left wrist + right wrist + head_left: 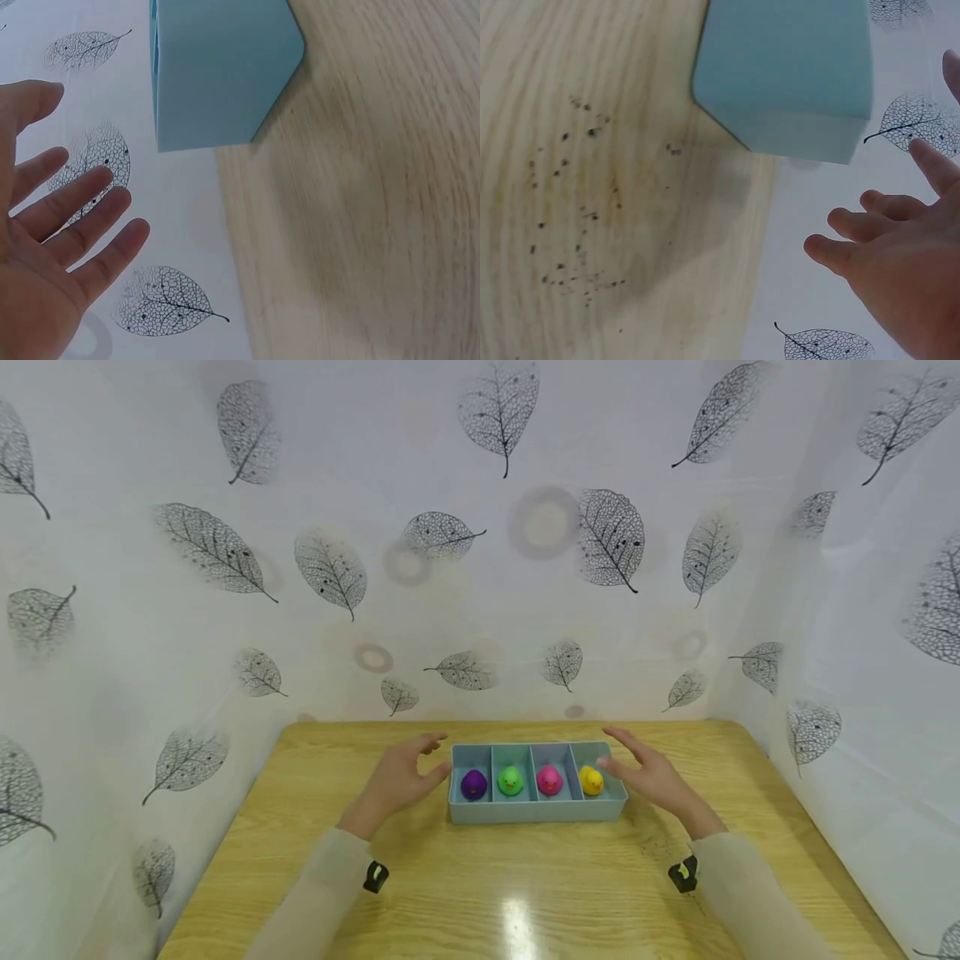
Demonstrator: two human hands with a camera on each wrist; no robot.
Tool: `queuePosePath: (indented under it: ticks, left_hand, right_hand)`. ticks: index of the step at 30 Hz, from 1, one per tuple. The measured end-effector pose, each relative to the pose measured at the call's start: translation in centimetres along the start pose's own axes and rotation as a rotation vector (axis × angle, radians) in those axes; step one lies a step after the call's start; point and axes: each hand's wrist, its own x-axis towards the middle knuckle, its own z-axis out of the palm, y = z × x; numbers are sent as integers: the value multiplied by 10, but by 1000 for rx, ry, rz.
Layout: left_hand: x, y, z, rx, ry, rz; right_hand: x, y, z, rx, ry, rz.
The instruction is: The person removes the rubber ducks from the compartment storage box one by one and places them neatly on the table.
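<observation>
A light blue-green divided box (537,812) stands on the table with its compartments in a row. From left to right they hold a purple rubber duck (473,785), a green duck (511,781), a pink duck (550,780) and a yellow duck (591,781), one in each. My left hand (399,774) is held beside the box's left end, its fingers spread and apart from the wall in the left wrist view. At the other end my right hand (658,782) is likewise spread; its thumb overlaps the box's right rim in the head view. Neither hand holds anything.
The wooden table (450,893) has small dark specks (592,135) near its right side. White cloth (480,610) printed with grey leaves hangs behind and on both sides. A dark strap piece shows at each sleeve cuff.
</observation>
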Motion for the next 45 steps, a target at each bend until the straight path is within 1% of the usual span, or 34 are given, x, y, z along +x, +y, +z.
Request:
queuePosePath:
  ticks: [3, 8, 12, 16, 20, 29, 37, 45]
  left_hand:
    - [0, -1, 6, -23, -24, 0]
    - [1, 1, 12, -47, -42, 6]
    - [2, 3, 17, -57, -60, -29]
    - [4, 6, 21, -46, -110, -74]
    - [5, 9, 24, -37, -147, -92]
    - [6, 13, 29, -42, -167, -70]
    - [8, 9, 35, -36, -167, -38]
    - [10, 6, 40, -28, -223, -40]
  right_hand:
    - [-2, 4, 3, -17, -26, 18]
    - [-7, 9, 7, -41, -68, 56]
    - [-9, 12, 11, -74, -86, 31]
    - [-9, 16, 14, -99, -95, -14]
    - [-7, 21, 17, -110, -107, -31]
    - [-6, 26, 20, -102, -121, -26]
    - [-7, 24, 20, -85, -130, -20]
    - [-7, 24, 20, -85, -133, -8]
